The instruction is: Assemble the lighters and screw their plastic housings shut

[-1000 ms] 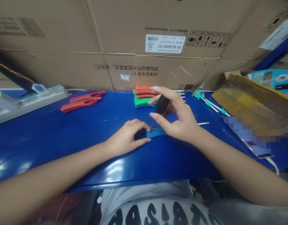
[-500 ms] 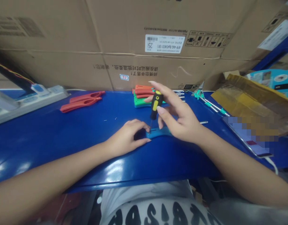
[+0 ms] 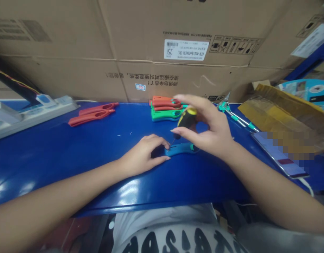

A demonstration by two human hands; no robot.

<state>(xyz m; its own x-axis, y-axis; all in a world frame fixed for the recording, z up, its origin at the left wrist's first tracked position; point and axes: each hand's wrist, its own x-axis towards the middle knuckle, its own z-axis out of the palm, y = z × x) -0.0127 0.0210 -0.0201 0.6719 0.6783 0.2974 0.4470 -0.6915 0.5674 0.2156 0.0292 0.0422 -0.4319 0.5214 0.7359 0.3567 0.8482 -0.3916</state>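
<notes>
A blue handle (image 3: 181,149), like the body of a long-necked gas lighter, lies flat on the table. My left hand (image 3: 143,154) holds its left end between thumb and index finger, beside a tiny metal screw. My right hand (image 3: 210,130) is closed around a black and yellow screwdriver (image 3: 187,119). The screwdriver leans, its top toward the right, and its thin shaft points down at the handle's left end by my left fingertips. Whether the tip sits in the screw is too small to tell. My right hand hides the handle's far right part.
Behind my right hand lie stacked green lighters (image 3: 163,114) and orange-red lighters (image 3: 164,102). Two red handle shells (image 3: 94,117) and a power strip (image 3: 37,114) are at left. Metal rods (image 3: 238,119), a phone (image 3: 280,154) and a taped carton (image 3: 283,116) stand right. Cardboard (image 3: 140,42) walls the back.
The screwdriver has tipped from nearly upright to leaning right, and my right hand has shifted slightly right with it. My left hand stays at the blue handle's end.
</notes>
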